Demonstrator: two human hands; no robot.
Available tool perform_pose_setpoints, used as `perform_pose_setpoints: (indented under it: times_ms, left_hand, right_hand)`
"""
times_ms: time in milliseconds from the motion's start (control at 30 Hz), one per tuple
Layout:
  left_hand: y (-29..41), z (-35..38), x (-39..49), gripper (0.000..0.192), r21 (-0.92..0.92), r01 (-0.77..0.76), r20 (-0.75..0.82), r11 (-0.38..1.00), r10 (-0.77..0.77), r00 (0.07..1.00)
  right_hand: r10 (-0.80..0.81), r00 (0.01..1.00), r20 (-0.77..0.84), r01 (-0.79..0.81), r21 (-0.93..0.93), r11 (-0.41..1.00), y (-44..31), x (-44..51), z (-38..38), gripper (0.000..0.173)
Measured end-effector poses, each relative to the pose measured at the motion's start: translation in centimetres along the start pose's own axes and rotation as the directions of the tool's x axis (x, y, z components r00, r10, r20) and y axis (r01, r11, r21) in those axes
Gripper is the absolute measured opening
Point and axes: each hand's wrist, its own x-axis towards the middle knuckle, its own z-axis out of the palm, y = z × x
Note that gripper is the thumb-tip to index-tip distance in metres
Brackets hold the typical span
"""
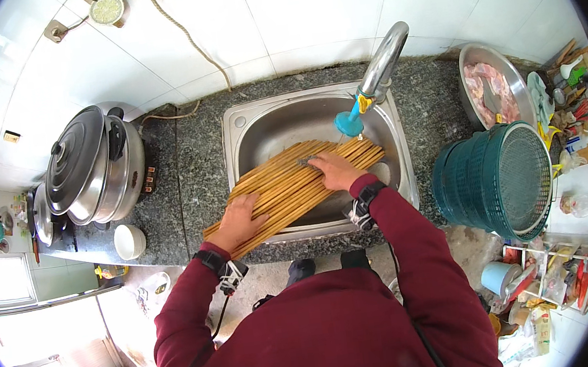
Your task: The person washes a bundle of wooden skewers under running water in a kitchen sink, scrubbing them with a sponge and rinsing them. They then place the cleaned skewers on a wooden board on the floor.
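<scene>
A slatted bamboo mat (283, 184) lies slantwise over the stainless steel sink (287, 124), its far edge rounded. Its lower left end reaches across the sink's front rim onto the granite counter. My left hand (236, 220) holds that end down, palm on the slats and thumb spread. In the fingers of my right hand (337, 170) is a grey scouring pad, likely steel wool (306, 160), against the upper right part of the mat. Just above it hangs the blue nozzle (348, 123) of the chrome faucet (385, 56). No running water is plain to see.
A large lidded steel pot (93, 163) and white bowls (130, 242) stand left on the granite counter (196, 140). At right are stacked green plastic baskets (490, 183) and a steel basin (525, 86) of raw meat with a blade. A rack (559, 267) holds kitchen goods lower right.
</scene>
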Motion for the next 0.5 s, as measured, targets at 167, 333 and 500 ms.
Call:
perform_pose_setpoints:
  times_ms: [167, 333, 500]
  left_hand:
    - [0.1, -1.2, 0.6, 0.055, 0.029, 0.019, 0.084, 0.999, -0.022, 0.996]
    - [0.1, -0.4, 0.3, 0.045, 0.031, -0.027, 0.036, 0.999, 0.026, 0.999]
    - [0.4, -2.1, 0.3, 0.035, 0.1, -0.134, -0.052, 0.986, 0.14, 0.989]
  right_hand:
    - [0.094, 0.978, 0.189, -0.062, -0.166, 0.984, -1.9, -0.1, -2.6, 0.045]
    - [0.143, 0.98, 0.137, -0.124, -0.141, 0.982, -0.3, -1.1, -2.4, 0.04]
    - [-0.096, 0.995, -0.039, 0.085, -0.225, 0.971, -0.8, -0.2, -3.4, 0.035]
